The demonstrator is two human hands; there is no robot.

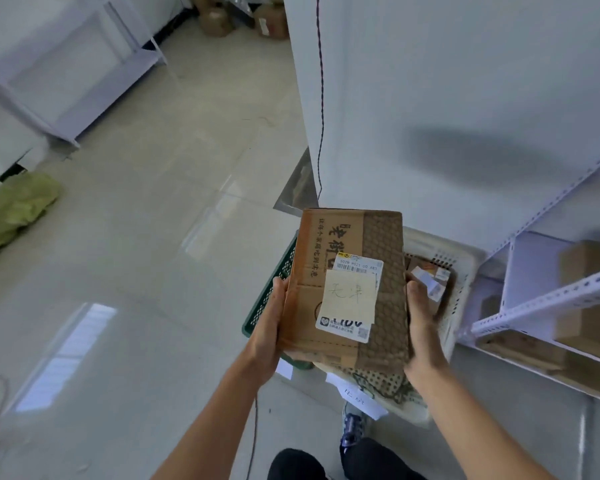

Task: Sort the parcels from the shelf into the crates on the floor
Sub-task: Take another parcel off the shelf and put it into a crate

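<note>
Tiled floor [153, 237] beside the shelf [548, 299]: cardboard parcel [343, 237] held above the green crate [267, 303] and white crate [465, 268].
My left hand [269, 327] and right hand [421, 323] clasp it, fingers [414, 296] closed on opposite sides, label upward; I judge this lets the handwritten note [349, 296] decide the crate.

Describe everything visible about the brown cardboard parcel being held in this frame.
The brown cardboard parcel is a flat, worn rectangular box with black printed characters along one side and a honeycomb-patterned strip on the other. A white barcode label sits on top, a pale handwritten note over it. The left hand grips its left edge, the right hand its right, above a green plastic crate and a white plastic crate.
</note>
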